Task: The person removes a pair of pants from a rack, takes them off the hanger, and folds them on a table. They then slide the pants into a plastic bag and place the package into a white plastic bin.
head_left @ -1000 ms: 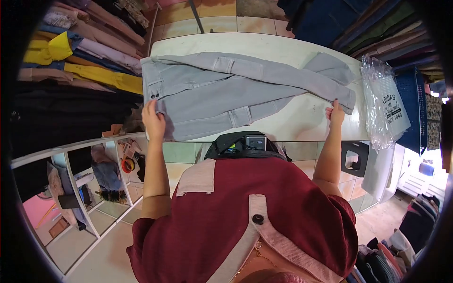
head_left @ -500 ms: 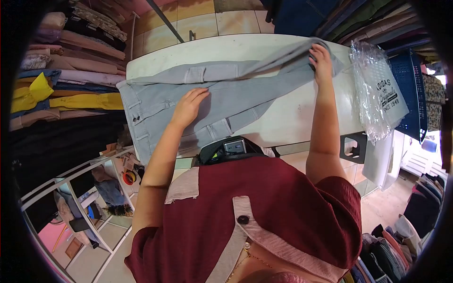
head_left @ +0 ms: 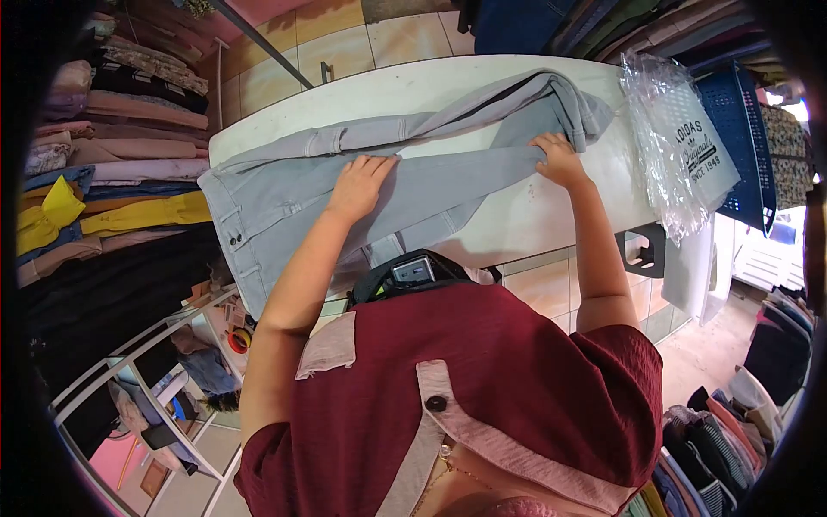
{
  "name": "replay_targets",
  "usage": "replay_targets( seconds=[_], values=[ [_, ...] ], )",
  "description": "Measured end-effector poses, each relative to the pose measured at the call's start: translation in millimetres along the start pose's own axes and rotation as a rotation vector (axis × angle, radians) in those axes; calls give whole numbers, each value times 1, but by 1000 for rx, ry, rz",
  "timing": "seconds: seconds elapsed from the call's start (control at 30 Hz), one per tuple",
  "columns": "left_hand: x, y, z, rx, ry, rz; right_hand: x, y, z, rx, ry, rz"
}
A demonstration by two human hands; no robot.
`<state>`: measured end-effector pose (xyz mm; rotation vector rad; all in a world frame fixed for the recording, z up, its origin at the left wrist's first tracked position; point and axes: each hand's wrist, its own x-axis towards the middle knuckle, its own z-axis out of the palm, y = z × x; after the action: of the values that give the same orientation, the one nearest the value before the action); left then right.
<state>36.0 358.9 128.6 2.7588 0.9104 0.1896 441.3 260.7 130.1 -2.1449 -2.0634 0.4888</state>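
Note:
Grey cargo pants (head_left: pixel 448 177) lie lengthwise across the white table, with the buttoned waistband at the left and the legs stretching right. The far leg curves over at its right end in a loose bend. My left hand (head_left: pixel 363 185) rests flat on the upper part of the near leg, fingers stretched out. Near that leg's lower end, my right hand (head_left: pixel 562 161) has its fingers bent over the upper edge of the fabric and grips it. Part of the near leg's side pocket shows below my left hand.
The white table (head_left: pixel 525 215) has a clear plastic bag with printed lettering (head_left: pixel 689 155) at its right end, beside a blue basket (head_left: pixel 741 146). Stacked folded clothes (head_left: pixel 129 164) line the left. More clothes (head_left: pixel 724 457) sit at lower right. A black waist bag (head_left: pixel 422 274) is against my front.
My right hand has come down and left from the far leg's end to the near leg, whose edge has shifted towards me. The far leg now lies curved, apart from it.

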Motion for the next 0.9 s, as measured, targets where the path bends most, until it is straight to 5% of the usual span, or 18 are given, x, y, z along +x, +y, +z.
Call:
replay_targets(
  seconds=[0.13,0.2,0.23,0.3,0.47,0.53,0.6,0.67,0.77,0.8,0.83,0.9],
  values=[
    [6,7,-19,33,-293,-183,1,27,-4,157,115,104],
    [-7,2,-23,-105,-240,-2,11,40,-17,511,280,557],
    [-12,8,-35,-99,-240,6,16,52,-18,515,288,560],
    [-24,22,-67,-167,-421,-29,18,73,-13,56,884,116],
    [-41,14,-37,-134,-388,-365,-3,70,-22,336,392,364],
    [-43,15,-25,-104,-328,-423,-16,49,-8,-62,192,133],
    [-47,9,-7,-26,39,-247,-23,16,0,-226,291,207],
    [-47,8,-3,82,102,-214,-21,16,0,-386,388,276],
    [-49,3,0,219,166,-215,-10,26,-16,-179,411,412],
    [-50,0,0,236,173,-254,-15,25,-30,-188,564,336],
    [-52,-3,1,233,172,-243,-21,23,-41,-204,714,258],
    [-54,-11,1,20,99,-359,-62,21,-35,-225,641,324]
  ],
)
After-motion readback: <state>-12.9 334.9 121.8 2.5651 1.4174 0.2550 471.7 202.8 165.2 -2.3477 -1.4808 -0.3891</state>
